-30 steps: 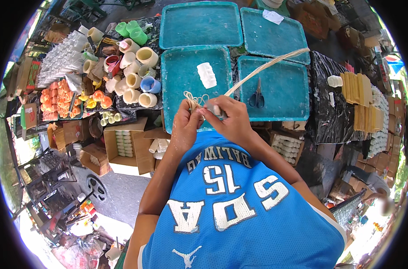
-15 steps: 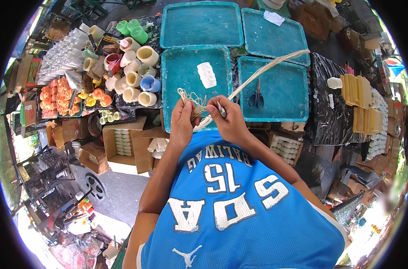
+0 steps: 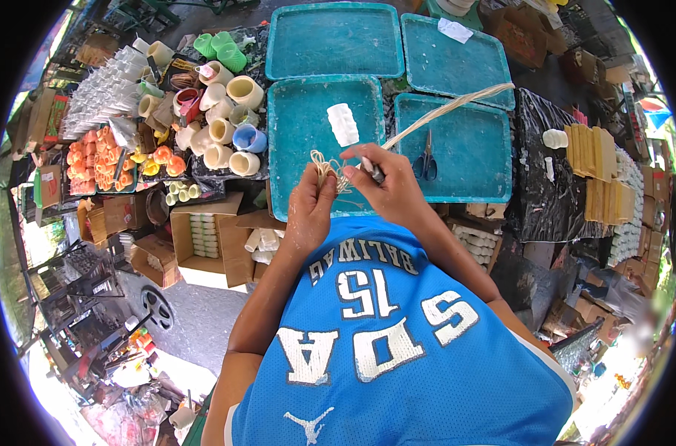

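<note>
My left hand (image 3: 310,202) is closed around a looped bunch of cream string (image 3: 324,165), its loops standing up above the fingers. Close beside it, my right hand (image 3: 388,178) has thumb and fingertips at the bunch's right side. A short silver-and-dark tool (image 3: 374,171) is gripped in that same hand; most of it is hidden by the fingers. A long hank of pale strands (image 3: 449,111) stretches from behind my right hand over the right-hand tray. Beyond my hands, a white ridged moulded piece (image 3: 343,124) lies on the near-left teal tray (image 3: 290,111).
Dark-handled scissors (image 3: 426,165) lie on the near-right teal tray (image 3: 487,149). Cream moulds (image 3: 220,131) and orange pieces (image 3: 100,160) crowd the left. Yellowish strips (image 3: 591,152) stack at the right. An open cardboard box (image 3: 197,241) holding white pieces sits below the left table.
Both hands have shifted slightly right. My right fingers have lifted and spread over the string bunch, whose loops now look more gathered. The tray items stay put.
</note>
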{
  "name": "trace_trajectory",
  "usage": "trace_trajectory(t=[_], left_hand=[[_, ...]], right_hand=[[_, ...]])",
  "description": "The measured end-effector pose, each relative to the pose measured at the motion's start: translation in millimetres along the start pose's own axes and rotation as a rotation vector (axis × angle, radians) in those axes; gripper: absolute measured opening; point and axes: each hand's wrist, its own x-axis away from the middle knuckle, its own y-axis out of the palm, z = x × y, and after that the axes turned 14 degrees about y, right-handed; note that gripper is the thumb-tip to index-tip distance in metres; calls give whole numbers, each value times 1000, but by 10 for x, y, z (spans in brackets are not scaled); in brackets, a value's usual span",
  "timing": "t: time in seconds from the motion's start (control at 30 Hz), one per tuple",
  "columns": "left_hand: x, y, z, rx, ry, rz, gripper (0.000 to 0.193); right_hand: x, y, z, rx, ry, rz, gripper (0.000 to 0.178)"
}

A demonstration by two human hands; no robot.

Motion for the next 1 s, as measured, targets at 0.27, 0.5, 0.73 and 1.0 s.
trace_trajectory(t=[0.27,0.5,0.73,1.0], left_hand=[[-10,14,45,24,-28,-57,20],[-4,71,17,71,-94,-25,15],[-7,81,83,73,-109,-56,20],[3,110,52,155,-110,-44,16]], right_hand=[[-171,-229,172,-16,88,-241,15],[-69,9,189,-234,254,25,15],[-89,-115,48,-50,82,-112,16],[-290,-353,215,66,101,-276,25]])
